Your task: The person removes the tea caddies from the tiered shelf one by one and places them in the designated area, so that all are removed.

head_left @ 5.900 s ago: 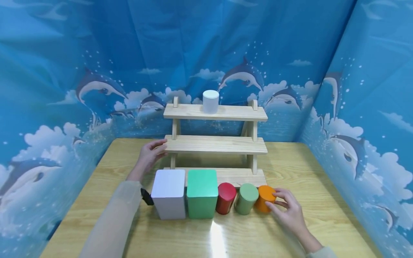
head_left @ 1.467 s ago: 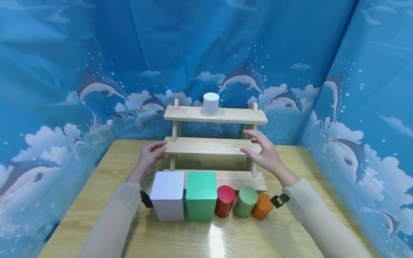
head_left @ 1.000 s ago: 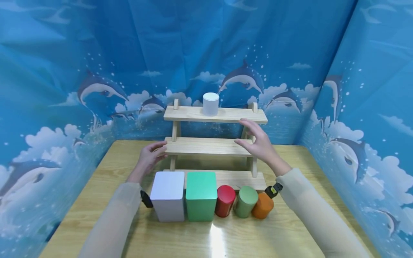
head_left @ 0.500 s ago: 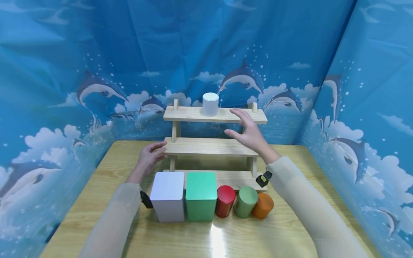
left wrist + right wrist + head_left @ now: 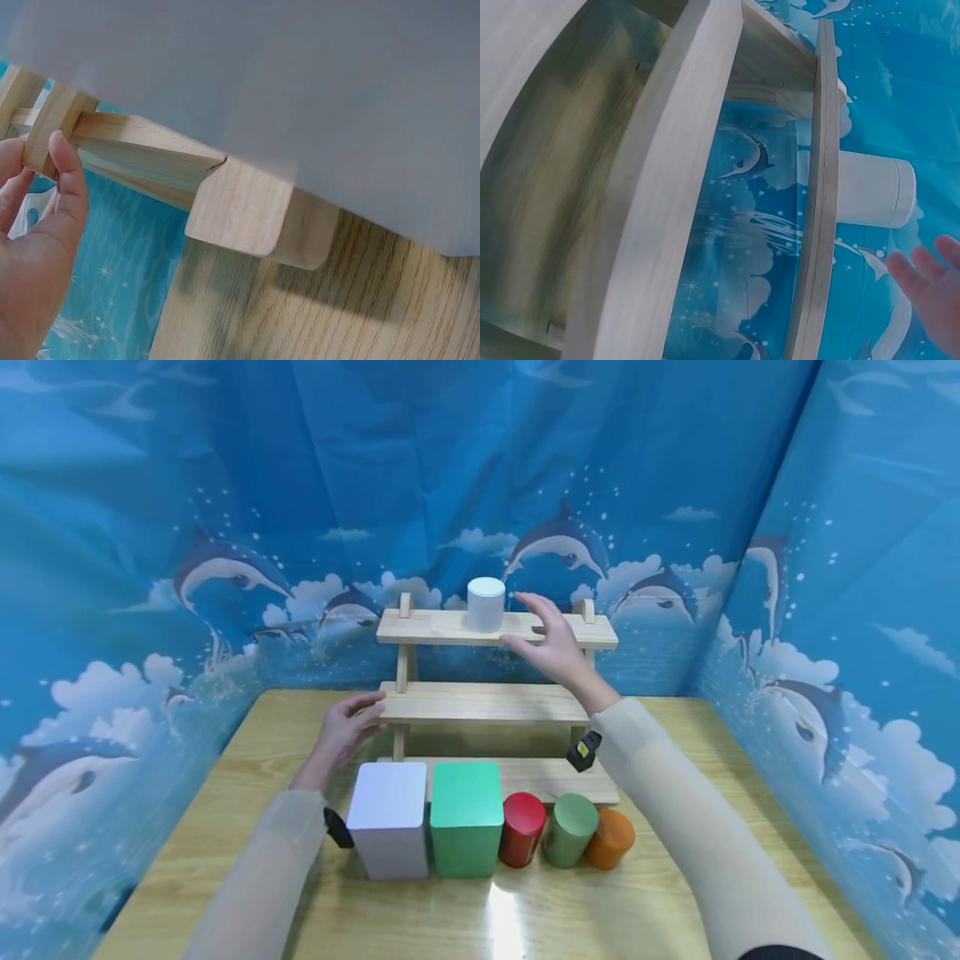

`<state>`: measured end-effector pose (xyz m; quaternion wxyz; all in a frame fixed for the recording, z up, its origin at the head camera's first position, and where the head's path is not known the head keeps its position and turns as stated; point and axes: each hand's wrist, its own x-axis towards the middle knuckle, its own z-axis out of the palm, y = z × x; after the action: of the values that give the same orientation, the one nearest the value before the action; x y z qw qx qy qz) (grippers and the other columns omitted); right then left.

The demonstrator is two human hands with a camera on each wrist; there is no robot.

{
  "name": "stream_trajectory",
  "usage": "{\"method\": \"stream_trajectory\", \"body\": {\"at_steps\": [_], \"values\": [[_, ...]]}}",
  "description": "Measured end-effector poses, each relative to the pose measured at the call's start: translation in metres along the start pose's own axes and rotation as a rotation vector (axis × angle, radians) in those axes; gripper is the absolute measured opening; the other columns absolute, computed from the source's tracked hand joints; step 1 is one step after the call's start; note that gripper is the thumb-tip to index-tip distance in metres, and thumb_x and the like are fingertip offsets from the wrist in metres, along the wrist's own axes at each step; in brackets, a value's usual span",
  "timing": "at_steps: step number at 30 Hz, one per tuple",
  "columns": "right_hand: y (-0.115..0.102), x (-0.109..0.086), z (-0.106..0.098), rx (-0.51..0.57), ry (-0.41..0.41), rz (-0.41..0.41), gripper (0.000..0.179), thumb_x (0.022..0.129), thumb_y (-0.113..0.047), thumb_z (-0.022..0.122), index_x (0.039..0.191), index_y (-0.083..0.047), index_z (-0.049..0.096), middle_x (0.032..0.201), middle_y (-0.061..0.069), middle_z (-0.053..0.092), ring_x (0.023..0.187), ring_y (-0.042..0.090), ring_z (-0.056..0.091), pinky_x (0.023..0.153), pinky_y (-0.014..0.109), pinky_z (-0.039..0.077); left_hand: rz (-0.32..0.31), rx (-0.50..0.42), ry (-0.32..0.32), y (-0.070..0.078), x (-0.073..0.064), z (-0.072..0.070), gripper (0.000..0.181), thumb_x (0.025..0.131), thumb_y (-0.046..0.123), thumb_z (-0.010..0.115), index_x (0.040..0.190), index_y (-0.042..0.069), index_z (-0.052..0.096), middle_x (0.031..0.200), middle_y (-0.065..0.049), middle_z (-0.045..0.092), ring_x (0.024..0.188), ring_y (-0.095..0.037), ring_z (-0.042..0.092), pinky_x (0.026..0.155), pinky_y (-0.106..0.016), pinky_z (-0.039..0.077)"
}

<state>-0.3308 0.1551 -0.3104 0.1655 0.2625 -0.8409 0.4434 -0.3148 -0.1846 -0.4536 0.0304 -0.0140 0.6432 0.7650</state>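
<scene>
On the top board of a three-tier wooden display shelf [image 5: 427, 625] stands a white cylinder [image 5: 486, 605], upright, with a lid-like top. My right hand [image 5: 555, 647] is just to its right, thumb and fingers spread apart and nothing between them. In the right wrist view, the fingertips [image 5: 911, 274] are beside the white cylinder [image 5: 874, 189], apart from it. My left hand [image 5: 351, 722] holds the left end of the middle board, thumb and fingers on either side of the board end [image 5: 56, 124] in the left wrist view.
In front of the shelf stands a row: a white box [image 5: 388, 818], a green box [image 5: 467, 818], a red cylinder [image 5: 522, 828], a light green cylinder [image 5: 572, 829] and an orange cylinder [image 5: 611, 838]. Blue dolphin-print curtains [image 5: 450, 460] surround the wooden table [image 5: 420, 918].
My right hand has let go of the orange cylinder, then risen leftward past the middle board to beside the white cylinder. The left hand has stayed on the shelf.
</scene>
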Motion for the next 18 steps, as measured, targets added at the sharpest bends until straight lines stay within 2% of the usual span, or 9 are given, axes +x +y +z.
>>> {"method": "stream_trajectory", "body": {"at_steps": [5,12,18], "values": [[0.001,0.011,0.005,-0.019,0.026,0.036,0.064,0.086,-0.032,0.067,0.141,-0.018,0.038,0.145,0.004,0.032,0.130,0.021,0.033,0.101,0.045,0.040,0.006,0.007,-0.003,0.000,-0.001,0.000,0.046,0.086,0.020,0.068,0.126,0.002,0.054,0.120,-0.004,0.052,0.091,-0.012,0.059,0.083,-0.031,0.054],[0.005,0.029,0.013,-0.015,0.048,0.078,0.062,0.086,-0.034,0.067,0.139,-0.014,0.042,0.143,0.006,0.034,0.129,0.022,0.035,0.100,0.047,0.039,0.024,-0.001,-0.017,0.001,0.000,-0.001,0.048,0.086,0.019,0.067,0.127,-0.001,0.052,0.122,-0.006,0.051,0.089,-0.011,0.059,0.081,-0.029,0.055],[0.005,0.039,0.018,-0.075,0.018,0.094,0.063,0.086,-0.035,0.066,0.140,-0.013,0.041,0.145,0.009,0.031,0.133,0.021,0.029,0.103,0.046,0.036,0.015,0.017,-0.010,0.002,-0.002,-0.002,0.047,0.086,0.021,0.067,0.127,0.002,0.053,0.123,-0.006,0.050,0.094,-0.013,0.058,0.082,-0.030,0.054]]}}
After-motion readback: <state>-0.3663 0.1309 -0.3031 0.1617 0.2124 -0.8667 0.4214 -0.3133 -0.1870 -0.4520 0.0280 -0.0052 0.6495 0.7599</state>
